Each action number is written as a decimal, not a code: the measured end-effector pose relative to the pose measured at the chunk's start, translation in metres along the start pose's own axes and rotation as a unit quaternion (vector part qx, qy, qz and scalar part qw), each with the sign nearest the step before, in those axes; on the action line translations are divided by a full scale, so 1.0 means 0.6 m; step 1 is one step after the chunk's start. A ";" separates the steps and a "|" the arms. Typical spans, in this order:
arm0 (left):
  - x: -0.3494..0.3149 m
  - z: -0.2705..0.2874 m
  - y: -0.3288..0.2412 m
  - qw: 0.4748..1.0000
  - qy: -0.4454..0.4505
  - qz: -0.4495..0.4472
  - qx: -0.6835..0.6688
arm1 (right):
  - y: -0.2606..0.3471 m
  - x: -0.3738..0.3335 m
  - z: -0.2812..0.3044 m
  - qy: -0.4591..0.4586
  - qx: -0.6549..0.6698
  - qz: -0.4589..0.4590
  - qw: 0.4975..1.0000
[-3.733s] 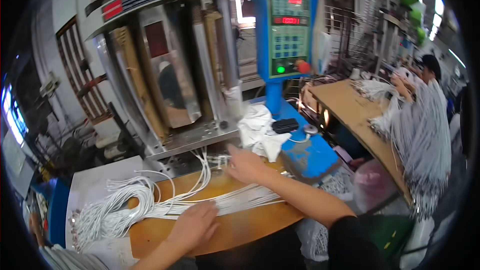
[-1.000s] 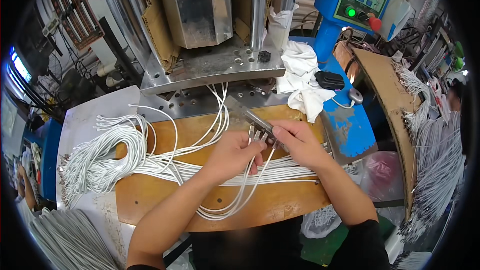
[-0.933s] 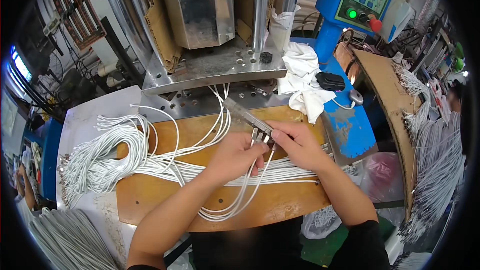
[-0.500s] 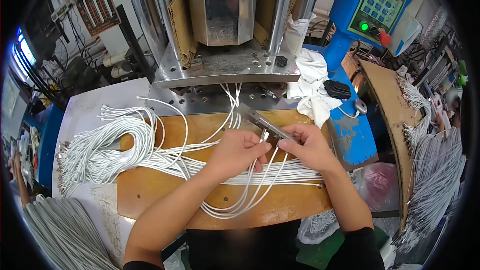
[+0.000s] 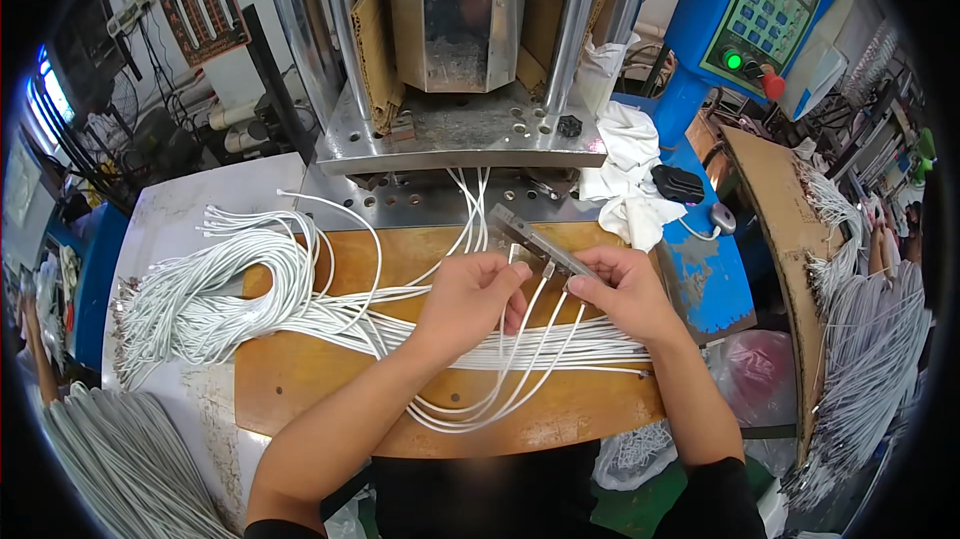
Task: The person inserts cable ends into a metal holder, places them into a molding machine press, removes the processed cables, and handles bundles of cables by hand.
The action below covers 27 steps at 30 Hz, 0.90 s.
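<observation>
My right hand [image 5: 628, 289] grips the right end of a narrow metal mould bar [image 5: 540, 241], thumb on top, held tilted above the wooden board. White cables [image 5: 553, 317] run down from the bar's near edge and loop toward me. My left hand [image 5: 478, 301] is closed, thumb against fingers, on one white cable [image 5: 512, 257] whose light connector end points up beside the bar, apart from it. Beneath both hands a bundle of white cables [image 5: 400, 329] lies across the wooden board [image 5: 330, 384].
A press with a steel plate [image 5: 460, 144] stands ahead; more cables run under it. At right are a blue control box [image 5: 760, 14], white cloths [image 5: 630, 154] and a black mouse-like object [image 5: 677, 183]. Coiled white cables [image 5: 230, 289] lie left; grey-white cables [image 5: 130, 459] hang lower left.
The connector end in my left hand has shifted left, away from the seated cable, and now stands more upright. The whole view has shifted slightly.
</observation>
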<state>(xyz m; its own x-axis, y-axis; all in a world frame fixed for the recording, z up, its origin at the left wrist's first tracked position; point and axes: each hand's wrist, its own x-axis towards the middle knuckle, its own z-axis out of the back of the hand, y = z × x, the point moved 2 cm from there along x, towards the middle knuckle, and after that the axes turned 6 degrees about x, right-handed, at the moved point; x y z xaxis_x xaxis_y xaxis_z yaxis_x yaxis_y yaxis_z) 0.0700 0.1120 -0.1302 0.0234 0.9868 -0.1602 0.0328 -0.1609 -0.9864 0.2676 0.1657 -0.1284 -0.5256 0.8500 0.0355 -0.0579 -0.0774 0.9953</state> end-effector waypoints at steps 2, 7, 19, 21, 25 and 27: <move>-0.001 0.001 -0.004 0.999 0.028 -0.008 0.031 | -0.007 0.000 0.003 0.014 -0.009 -0.003 1.000; -0.002 0.002 -0.001 0.997 0.051 0.031 0.041 | 0.005 -0.007 -0.005 0.022 -0.114 0.056 0.992; 0.003 0.045 -0.036 0.800 -0.244 -0.295 0.462 | 0.003 -0.006 0.014 -0.026 -0.241 0.067 0.968; 0.005 0.057 -0.020 0.811 -0.247 -0.268 0.457 | 0.011 -0.004 0.007 -0.005 -0.237 0.032 0.971; 0.021 0.062 0.003 0.815 -0.210 -0.193 0.505 | 0.011 -0.002 0.007 -0.016 -0.228 0.027 0.973; 0.022 0.058 0.005 0.805 -0.212 -0.203 0.515 | 0.002 -0.003 0.008 -0.020 -0.202 0.018 0.979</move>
<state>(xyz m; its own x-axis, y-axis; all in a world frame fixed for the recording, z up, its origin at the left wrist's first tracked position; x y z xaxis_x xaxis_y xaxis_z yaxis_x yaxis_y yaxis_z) 0.0356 0.1251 -0.1365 -0.1300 0.9071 0.4004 -0.8997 0.0618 -0.4322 0.2727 0.1669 -0.1266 -0.5001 0.8620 0.0823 -0.3747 -0.3011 0.8769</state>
